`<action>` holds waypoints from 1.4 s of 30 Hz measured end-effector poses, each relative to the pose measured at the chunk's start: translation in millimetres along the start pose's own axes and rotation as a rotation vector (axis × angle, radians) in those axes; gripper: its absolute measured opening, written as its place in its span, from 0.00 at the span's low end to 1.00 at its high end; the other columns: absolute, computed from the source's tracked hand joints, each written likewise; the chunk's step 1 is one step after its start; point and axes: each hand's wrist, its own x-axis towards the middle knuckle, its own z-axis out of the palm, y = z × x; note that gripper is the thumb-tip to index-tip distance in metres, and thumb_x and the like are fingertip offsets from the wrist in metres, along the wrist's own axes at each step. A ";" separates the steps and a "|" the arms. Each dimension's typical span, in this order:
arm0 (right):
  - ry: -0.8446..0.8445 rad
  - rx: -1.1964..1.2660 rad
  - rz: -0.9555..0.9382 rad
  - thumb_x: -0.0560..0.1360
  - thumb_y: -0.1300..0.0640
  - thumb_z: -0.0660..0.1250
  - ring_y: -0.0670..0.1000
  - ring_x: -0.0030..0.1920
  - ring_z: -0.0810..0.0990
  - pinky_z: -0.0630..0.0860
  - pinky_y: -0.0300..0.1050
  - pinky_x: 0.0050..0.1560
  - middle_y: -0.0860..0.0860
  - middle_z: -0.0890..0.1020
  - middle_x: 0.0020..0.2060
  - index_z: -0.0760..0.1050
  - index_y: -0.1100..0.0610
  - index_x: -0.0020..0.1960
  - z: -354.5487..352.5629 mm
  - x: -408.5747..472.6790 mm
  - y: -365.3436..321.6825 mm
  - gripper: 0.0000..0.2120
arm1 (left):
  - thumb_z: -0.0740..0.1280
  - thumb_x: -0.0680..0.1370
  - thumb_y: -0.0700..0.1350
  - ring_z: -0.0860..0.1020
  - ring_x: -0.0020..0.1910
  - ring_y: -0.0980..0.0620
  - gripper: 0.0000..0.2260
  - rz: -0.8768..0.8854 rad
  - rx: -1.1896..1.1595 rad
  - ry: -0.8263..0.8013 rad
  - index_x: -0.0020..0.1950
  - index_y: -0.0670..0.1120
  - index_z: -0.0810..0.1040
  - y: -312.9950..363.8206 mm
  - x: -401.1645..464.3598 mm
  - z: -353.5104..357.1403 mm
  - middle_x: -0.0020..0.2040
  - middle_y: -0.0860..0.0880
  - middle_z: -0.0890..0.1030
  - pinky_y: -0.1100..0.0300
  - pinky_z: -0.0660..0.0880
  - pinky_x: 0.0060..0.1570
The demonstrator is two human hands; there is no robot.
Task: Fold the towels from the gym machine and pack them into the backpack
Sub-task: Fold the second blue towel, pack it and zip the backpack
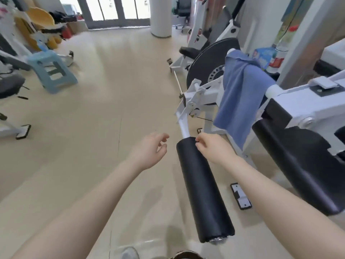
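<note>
- The white gym machine (291, 101) stands on the beige floor (104, 94).
- A blue towel (240, 94) hangs draped over the machine's upper bar.
- A pale blue plastic stool (53, 70) stands on the floor, well apart, at left.

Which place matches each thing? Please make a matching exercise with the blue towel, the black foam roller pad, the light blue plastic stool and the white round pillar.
Things:
1. blue towel
2. black foam roller pad
3. light blue plastic stool
4. white round pillar

Places:
A. far end of the room
B. draped over the machine's bar
C. floor, left
D. under the right hand

Pairs: 1-B, 2-D, 3-C, 4-A
</note>
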 end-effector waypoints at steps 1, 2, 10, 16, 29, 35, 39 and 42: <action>0.027 0.013 0.045 0.78 0.52 0.56 0.52 0.46 0.77 0.78 0.52 0.48 0.48 0.79 0.45 0.73 0.53 0.56 2.6 11.2 -9.3 0.11 | 0.58 0.78 0.42 0.75 0.54 0.51 0.15 0.046 0.025 -0.036 0.65 0.46 0.70 -14.2 15.6 -10.1 0.59 0.49 0.77 0.57 0.71 0.53; 0.059 0.026 0.082 0.78 0.52 0.56 0.52 0.45 0.77 0.78 0.53 0.49 0.49 0.80 0.45 0.74 0.53 0.54 1.4 21.2 -18.6 0.10 | 0.58 0.78 0.43 0.76 0.54 0.51 0.15 0.094 0.046 -0.065 0.65 0.46 0.70 -26.0 32.5 -19.0 0.59 0.50 0.77 0.56 0.72 0.54; 0.351 0.043 0.350 0.79 0.56 0.55 0.54 0.51 0.78 0.76 0.53 0.49 0.51 0.81 0.51 0.73 0.54 0.58 -66.3 76.0 -37.4 0.12 | 0.58 0.78 0.43 0.76 0.51 0.52 0.16 0.418 -0.052 -0.147 0.66 0.46 0.70 -20.5 179.1 -57.8 0.56 0.51 0.78 0.60 0.71 0.48; 0.618 -0.115 0.429 0.80 0.57 0.54 0.57 0.52 0.76 0.74 0.52 0.48 0.55 0.78 0.55 0.73 0.58 0.60 -119.4 164.4 14.3 0.13 | 0.58 0.77 0.44 0.76 0.52 0.52 0.16 0.631 -0.027 -0.119 0.66 0.48 0.69 14.4 299.3 -59.9 0.55 0.52 0.78 0.60 0.71 0.49; 0.345 -0.622 0.638 0.79 0.61 0.56 0.57 0.52 0.74 0.65 0.46 0.43 0.57 0.74 0.54 0.68 0.60 0.59 -166.9 262.0 75.2 0.10 | 0.57 0.79 0.47 0.76 0.50 0.51 0.14 0.763 -0.045 -0.227 0.63 0.48 0.72 55.4 442.8 -57.8 0.53 0.49 0.80 0.58 0.72 0.49; 0.527 -0.406 0.729 0.78 0.64 0.54 0.56 0.53 0.73 0.62 0.44 0.44 0.56 0.75 0.55 0.67 0.59 0.58 -165.8 255.4 51.7 0.10 | 0.58 0.79 0.47 0.74 0.48 0.56 0.16 0.864 -0.086 -0.274 0.66 0.49 0.69 49.1 440.1 -62.6 0.57 0.53 0.77 0.61 0.71 0.49; 0.627 -0.166 0.791 0.80 0.61 0.50 0.58 0.53 0.76 0.65 0.46 0.44 0.56 0.77 0.56 0.66 0.58 0.62 -150.7 231.4 -16.9 0.13 | 0.63 0.77 0.47 0.73 0.58 0.54 0.20 0.973 -0.257 -0.295 0.68 0.47 0.67 43.4 411.9 -75.2 0.62 0.51 0.73 0.63 0.69 0.52; 0.754 -0.135 0.778 0.80 0.59 0.50 0.60 0.44 0.77 0.68 0.48 0.39 0.56 0.79 0.45 0.67 0.57 0.59 -120.8 207.3 -67.8 0.11 | 0.68 0.74 0.49 0.72 0.59 0.56 0.22 1.027 -0.366 -0.453 0.66 0.47 0.68 30.6 371.5 -77.0 0.62 0.52 0.73 0.63 0.68 0.56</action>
